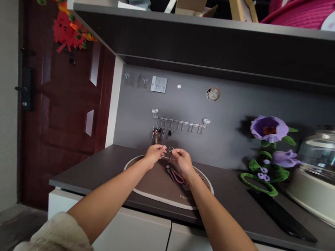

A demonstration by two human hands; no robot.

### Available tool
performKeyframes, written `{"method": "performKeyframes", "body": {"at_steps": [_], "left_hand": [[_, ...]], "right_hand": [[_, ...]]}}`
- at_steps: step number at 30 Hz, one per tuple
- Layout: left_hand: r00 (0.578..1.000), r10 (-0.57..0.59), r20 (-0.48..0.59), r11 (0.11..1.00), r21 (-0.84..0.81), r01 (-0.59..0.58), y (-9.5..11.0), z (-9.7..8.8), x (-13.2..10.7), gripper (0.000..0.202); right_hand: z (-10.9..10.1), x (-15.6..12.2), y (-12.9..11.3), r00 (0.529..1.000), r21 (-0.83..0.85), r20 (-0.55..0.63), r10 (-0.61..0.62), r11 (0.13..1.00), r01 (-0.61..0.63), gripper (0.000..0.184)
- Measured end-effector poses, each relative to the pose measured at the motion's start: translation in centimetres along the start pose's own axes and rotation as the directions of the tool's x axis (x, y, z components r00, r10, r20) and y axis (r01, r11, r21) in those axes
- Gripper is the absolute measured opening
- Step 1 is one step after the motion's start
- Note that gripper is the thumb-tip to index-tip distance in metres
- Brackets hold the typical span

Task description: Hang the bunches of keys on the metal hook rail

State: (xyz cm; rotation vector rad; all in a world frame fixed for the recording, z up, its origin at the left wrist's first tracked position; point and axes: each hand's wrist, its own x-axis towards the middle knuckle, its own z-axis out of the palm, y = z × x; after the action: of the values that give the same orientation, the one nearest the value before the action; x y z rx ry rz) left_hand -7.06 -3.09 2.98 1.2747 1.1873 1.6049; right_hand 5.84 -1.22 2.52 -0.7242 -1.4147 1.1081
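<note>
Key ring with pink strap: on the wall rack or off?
Off: the left hand and right hand hold the key ring below the rack.

Your left hand (155, 153) and right hand (181, 160) meet above the oval mat (146, 189), pinching a key ring (170, 149) between them; a pink strap (175, 175) hangs below your right hand, the key rack (178, 122) just beyond.
</note>
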Motion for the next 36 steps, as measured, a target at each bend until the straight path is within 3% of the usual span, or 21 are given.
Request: {"method": "performKeyframes", "body": {"at_steps": [5,8,12,15,23,36], "left_hand": [[0.997,0.034,-0.076,0.995,0.101,-0.027,-0.2,1.1,0.6,0.016],[0.991,0.128,-0.042,0.970,0.215,-0.116,-1.6,1.4,1.0,0.018],[0.964,0.264,0.040,0.870,0.421,-0.256,-3.2,1.3,1.3,0.021],[0.950,0.298,0.095,0.807,0.506,-0.304,-3.7,1.0,1.3,0.021],[0.959,0.279,0.055,0.800,0.538,-0.264,-4.2,0.7,1.7,0.021],[0.964,0.261,0.044,0.796,0.555,-0.241,-4.4,0.5,2.0,0.021]], "right_hand": [[-0.7,2.1,-2.3,0.996,0.000,-0.090,0.009,1.000,-0.009,0.010],[-0.7,3.7,-3.3,0.988,0.031,-0.146,0.043,0.999,-0.038,0.003],[-0.3,6.0,-4.0,0.979,0.067,-0.192,0.065,0.996,-0.053,0.008],[0.2,7.6,-4.3,0.968,0.089,-0.237,0.078,0.994,-0.059,0.010],[1.4,10.4,-4.0,0.935,0.125,-0.326,0.138,0.987,-0.102,0.011],[1.8,10.8,-3.3,0.915,0.136,-0.354,0.193,0.979,-0.154,0.011]]}}
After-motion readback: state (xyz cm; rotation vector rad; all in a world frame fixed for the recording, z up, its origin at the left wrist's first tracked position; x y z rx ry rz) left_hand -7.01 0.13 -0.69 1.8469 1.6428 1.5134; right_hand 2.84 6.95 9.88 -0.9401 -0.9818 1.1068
